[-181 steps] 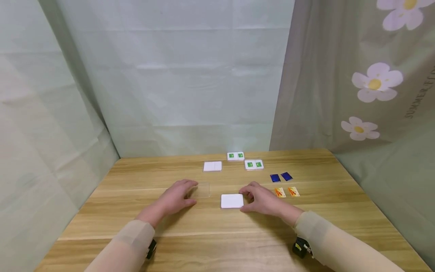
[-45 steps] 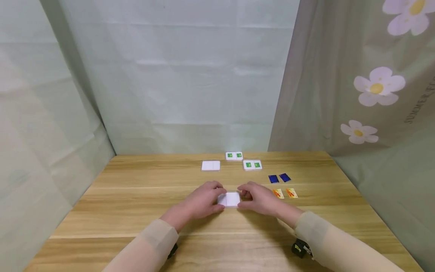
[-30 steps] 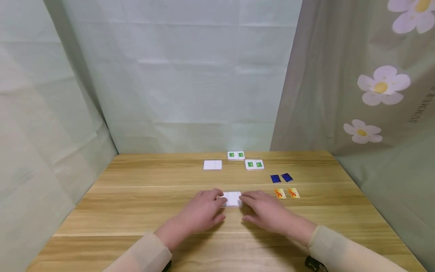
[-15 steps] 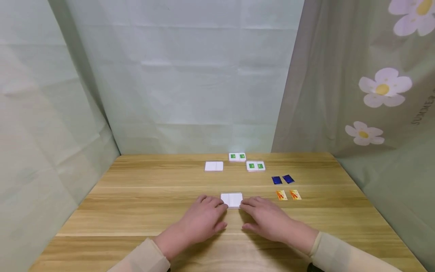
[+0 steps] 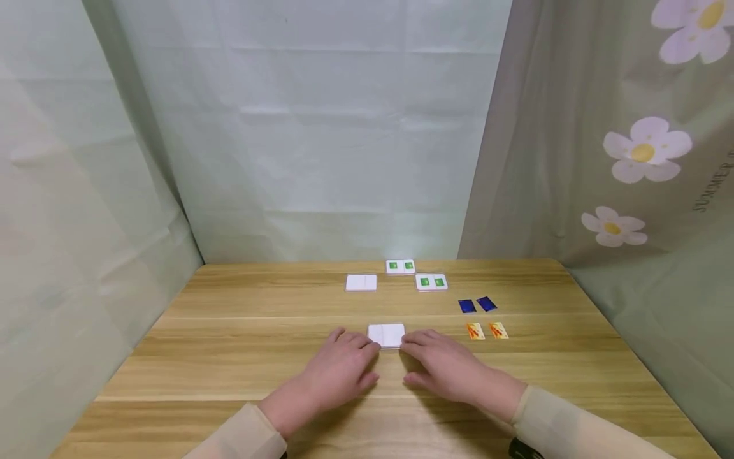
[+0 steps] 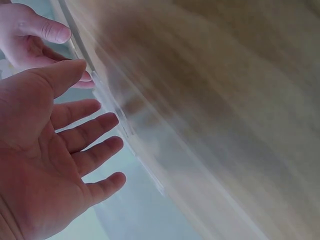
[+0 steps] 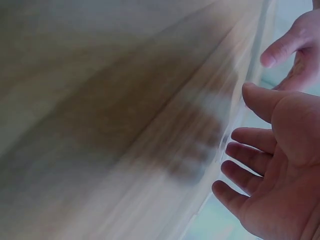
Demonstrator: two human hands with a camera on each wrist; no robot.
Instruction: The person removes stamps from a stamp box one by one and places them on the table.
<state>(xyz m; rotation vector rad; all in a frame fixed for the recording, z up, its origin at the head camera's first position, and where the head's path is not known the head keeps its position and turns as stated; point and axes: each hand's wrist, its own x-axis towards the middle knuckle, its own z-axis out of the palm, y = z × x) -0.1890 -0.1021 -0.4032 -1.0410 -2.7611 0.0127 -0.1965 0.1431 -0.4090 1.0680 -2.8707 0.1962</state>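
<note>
A flat white rectangular case point(image 5: 386, 335) with a clear rim and a faint upright line across its face lies mid-table. At its near left corner are the fingertips of my left hand point(image 5: 342, 371), fingers extended and thumb apart. My right hand point(image 5: 450, 366) reaches the near right corner likewise, palm down. Neither hand curls round the case. In the left wrist view, the fingers of my left hand point(image 6: 55, 135) are spread and slightly bent. The right wrist view has my right hand point(image 7: 280, 155) in a similar pose, and the case is hard to make out there.
Behind lie a similar white case point(image 5: 361, 282) and two cases with green squares, one at the back point(image 5: 400, 267), one nearer point(image 5: 431, 282). To the right are two dark blue squares point(image 5: 467, 306) and two orange-yellow squares point(image 5: 475, 331) on the wooden table point(image 5: 229, 357).
Six seconds ago a clear cover lay by my left hand, apart from the white piece; now the piece has a clear rim. My hands slid from its sides to its near corners; it shifted slightly left.
</note>
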